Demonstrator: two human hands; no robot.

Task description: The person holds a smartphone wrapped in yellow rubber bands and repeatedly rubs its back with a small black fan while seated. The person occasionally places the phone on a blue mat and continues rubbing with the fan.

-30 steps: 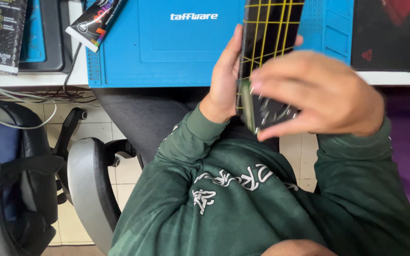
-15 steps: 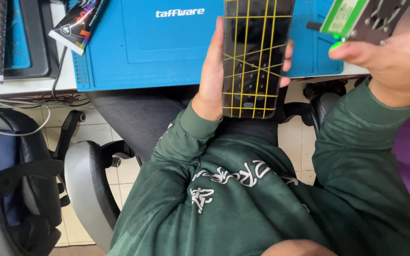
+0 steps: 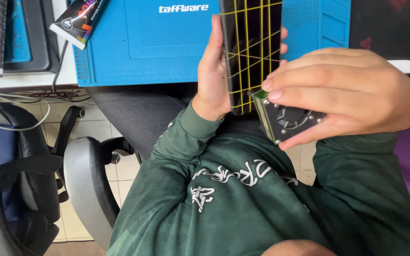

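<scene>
My left hand point(image 3: 211, 80) grips a black phone-sized slab point(image 3: 251, 52) crossed by thin yellow lines, held upright in front of the desk edge. My right hand point(image 3: 352, 90) pinches a small green circuit board with a black fan housing point(image 3: 290, 121). The board sits just below and to the right of the slab's lower end, touching or nearly touching its corner. Both arms wear dark green sleeves.
A blue work mat point(image 3: 157, 42) covers the desk above my hands, with a dark pad point(image 3: 385, 28) to its right. A black and white tube point(image 3: 77, 21) lies at the mat's left corner. A grey and black office chair point(image 3: 86, 185) stands at the lower left, with cables nearby.
My right hand came down from the upper right with the fan board and now holds it against the slab's lower end. The left hand raised the slab slightly.
</scene>
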